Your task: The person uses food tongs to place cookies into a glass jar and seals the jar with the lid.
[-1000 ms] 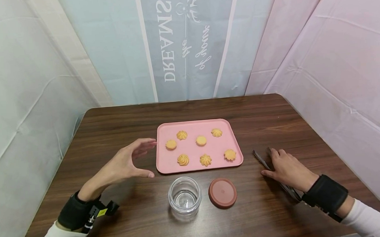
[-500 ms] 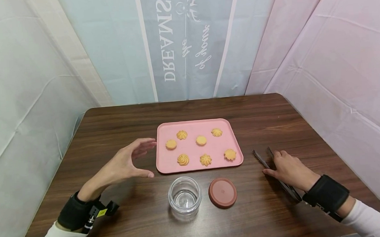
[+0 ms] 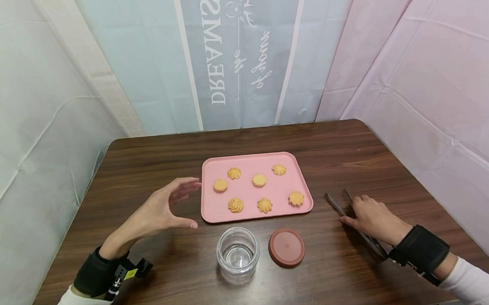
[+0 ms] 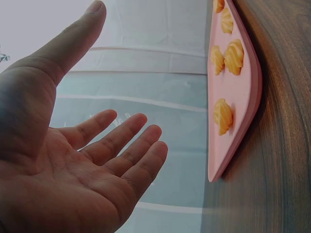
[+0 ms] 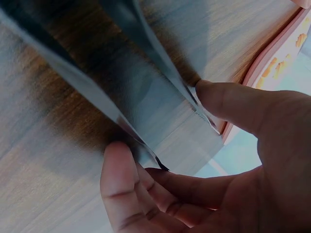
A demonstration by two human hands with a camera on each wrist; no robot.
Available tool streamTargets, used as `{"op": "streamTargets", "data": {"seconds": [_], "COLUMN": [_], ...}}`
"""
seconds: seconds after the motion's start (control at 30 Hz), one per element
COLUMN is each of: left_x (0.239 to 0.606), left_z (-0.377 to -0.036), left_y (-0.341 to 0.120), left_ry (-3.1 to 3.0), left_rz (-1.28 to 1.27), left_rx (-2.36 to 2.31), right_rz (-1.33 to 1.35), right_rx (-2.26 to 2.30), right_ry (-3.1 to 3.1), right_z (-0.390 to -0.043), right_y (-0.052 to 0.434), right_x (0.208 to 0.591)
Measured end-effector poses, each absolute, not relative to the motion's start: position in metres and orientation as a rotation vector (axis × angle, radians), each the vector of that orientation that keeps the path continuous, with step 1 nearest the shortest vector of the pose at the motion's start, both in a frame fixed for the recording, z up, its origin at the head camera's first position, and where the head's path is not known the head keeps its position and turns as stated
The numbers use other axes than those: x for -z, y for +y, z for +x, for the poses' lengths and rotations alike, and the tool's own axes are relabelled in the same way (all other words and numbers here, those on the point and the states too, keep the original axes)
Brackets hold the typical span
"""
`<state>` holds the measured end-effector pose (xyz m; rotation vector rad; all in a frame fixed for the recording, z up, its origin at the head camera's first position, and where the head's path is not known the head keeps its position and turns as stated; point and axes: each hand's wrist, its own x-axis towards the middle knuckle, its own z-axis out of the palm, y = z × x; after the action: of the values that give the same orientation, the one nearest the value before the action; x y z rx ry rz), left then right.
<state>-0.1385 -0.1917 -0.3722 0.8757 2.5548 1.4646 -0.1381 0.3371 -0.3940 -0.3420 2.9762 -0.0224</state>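
My left hand (image 3: 181, 205) hovers open just left of the pink tray (image 3: 246, 193), palm turned toward it and touching nothing. The left wrist view shows the spread fingers (image 4: 121, 141) beside the tray's edge (image 4: 238, 126). Several piped yellow cookies (image 3: 236, 205) lie on the tray. My right hand (image 3: 366, 215) rests on the table to the right of the tray. It grips metal tongs (image 3: 333, 202) that lie flat there. In the right wrist view the thumb (image 5: 228, 104) and fingers press the two tong arms (image 5: 146, 68) from either side.
An empty glass jar (image 3: 237, 252) stands in front of the tray, its round brown lid (image 3: 286, 247) flat beside it on the right. The dark wooden table (image 3: 146, 156) is enclosed by fabric walls at the back and on both sides.
My right hand has shifted slightly along the tongs and drawn its fingers closer round them. The left hand, tray, jar and lid are as before.
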Motion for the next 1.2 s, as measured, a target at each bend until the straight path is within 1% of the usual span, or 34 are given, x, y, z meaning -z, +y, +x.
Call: {"op": "streamTargets", "data": {"seconds": [0.73, 1.2], "left_x": [0.364, 0.357], "left_z": [-0.140, -0.139], "left_y": [-0.195, -0.198], "left_ry": [2.580, 2.622], "left_rz": [0.833, 0.868], "left_rx": [-1.410, -1.376], "right_rz": [-0.443, -0.462], "right_rx": [0.137, 0.194], "right_ry": [3.016, 3.006], "right_z": [-0.134, -0.135], "right_y": [0.336, 0.340], "right_x": [0.398, 0.399]}}
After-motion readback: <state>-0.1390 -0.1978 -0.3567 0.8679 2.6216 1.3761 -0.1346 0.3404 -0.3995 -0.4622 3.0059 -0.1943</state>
